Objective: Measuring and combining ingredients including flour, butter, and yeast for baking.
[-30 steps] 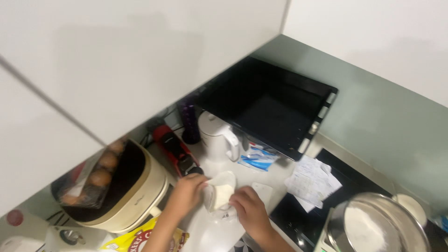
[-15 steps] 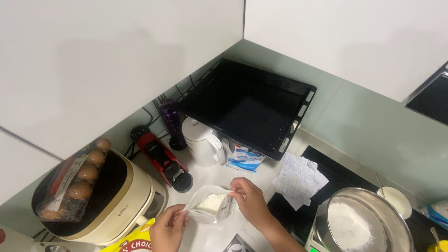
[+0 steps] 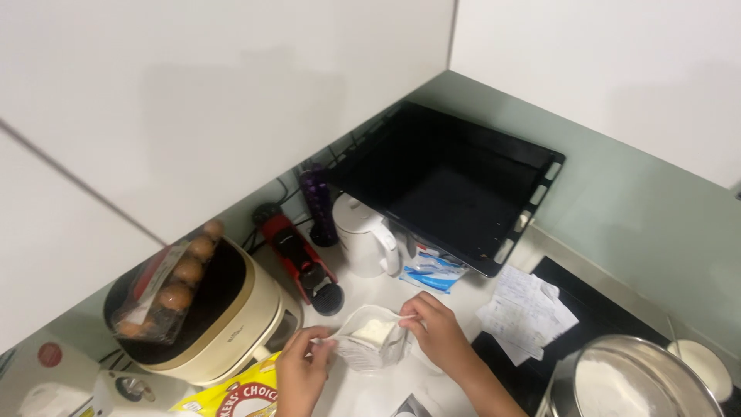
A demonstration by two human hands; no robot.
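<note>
Both hands' fingers pinch the rim of a clear bag (image 3: 372, 344) of white powder at lower centre: left hand (image 3: 302, 371) on its left edge, right hand (image 3: 437, 330) on its right. The bag rests on the tabletop (image 3: 369, 289), below a white kettle (image 3: 364, 244) and black tray (image 3: 455, 181).

Soft, even indoor light is filling the frame, probably coming from overhead, and the white cabinet doors (image 3: 193, 100) in the upper half are showing a faint grey shadow. The black baking tray (image 3: 455, 181) is swallowing detail at center right. Both hands at the bottom edge are looking slightly smeared. Lines are bending toward the corners, and the metal bowl (image 3: 641, 382) at lower right is catching mild glare.
</note>
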